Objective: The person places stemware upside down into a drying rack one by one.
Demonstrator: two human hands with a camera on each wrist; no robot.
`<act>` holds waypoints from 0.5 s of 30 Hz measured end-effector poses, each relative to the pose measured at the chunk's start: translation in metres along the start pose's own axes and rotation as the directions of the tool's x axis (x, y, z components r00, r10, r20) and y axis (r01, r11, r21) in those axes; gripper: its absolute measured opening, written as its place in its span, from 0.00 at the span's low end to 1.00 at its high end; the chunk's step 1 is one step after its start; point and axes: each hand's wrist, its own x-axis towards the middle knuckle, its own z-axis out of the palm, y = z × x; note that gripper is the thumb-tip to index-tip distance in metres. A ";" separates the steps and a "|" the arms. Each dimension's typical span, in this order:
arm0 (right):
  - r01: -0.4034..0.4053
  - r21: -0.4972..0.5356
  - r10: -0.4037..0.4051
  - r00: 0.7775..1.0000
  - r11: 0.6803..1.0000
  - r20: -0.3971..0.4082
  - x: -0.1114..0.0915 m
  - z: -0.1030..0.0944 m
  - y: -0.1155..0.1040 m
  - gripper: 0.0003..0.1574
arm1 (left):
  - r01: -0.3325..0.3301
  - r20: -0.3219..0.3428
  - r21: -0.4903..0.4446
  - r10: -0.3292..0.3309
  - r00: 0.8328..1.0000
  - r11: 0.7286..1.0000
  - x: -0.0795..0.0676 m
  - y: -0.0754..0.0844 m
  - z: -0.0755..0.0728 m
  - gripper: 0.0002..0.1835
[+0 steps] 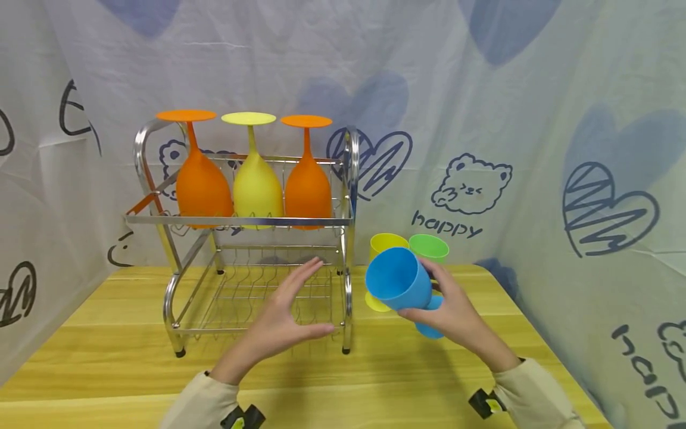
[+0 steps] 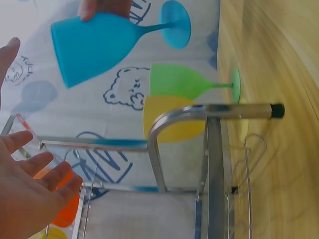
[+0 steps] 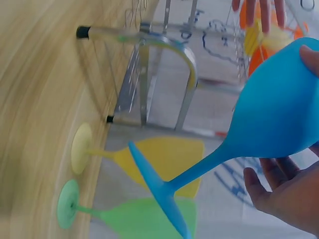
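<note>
A blue plastic goblet is gripped round its bowl by my right hand, lifted off the table with its mouth tilted toward the head camera. In the right wrist view the blue goblet's stem and foot hang free, with a thumb on the bowl. My left hand is raised in front of the rack, fingers spread and straight, touching nothing. Behind the blue goblet, a yellow goblet and a green goblet stand upright on the table, partly hidden.
A two-tier metal rack stands on the wooden table. Upside down on its upper tier are an orange goblet, a yellow one and another orange goblet. A printed curtain hangs behind and at both sides.
</note>
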 end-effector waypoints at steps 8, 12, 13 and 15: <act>0.060 -0.079 -0.054 0.996 0.995 0.075 -0.001 0.013 -0.015 0.53 | -0.043 0.044 -0.050 0.046 0.998 0.998 0.012 0.007 0.018 0.51; 0.094 -0.158 -0.078 0.992 0.983 0.104 0.000 0.019 -0.018 0.53 | -0.076 0.061 -0.049 0.079 0.995 0.996 0.016 0.009 0.026 0.50; 0.105 -0.184 -0.086 0.990 0.977 0.111 0.000 0.020 -0.019 0.53 | -0.088 0.065 -0.038 0.090 0.994 0.995 0.017 0.009 0.027 0.50; 0.126 -0.240 -0.098 0.987 0.962 0.125 -0.001 0.022 -0.020 0.53 | -0.110 0.077 -0.012 0.111 0.991 0.994 0.018 0.010 0.030 0.52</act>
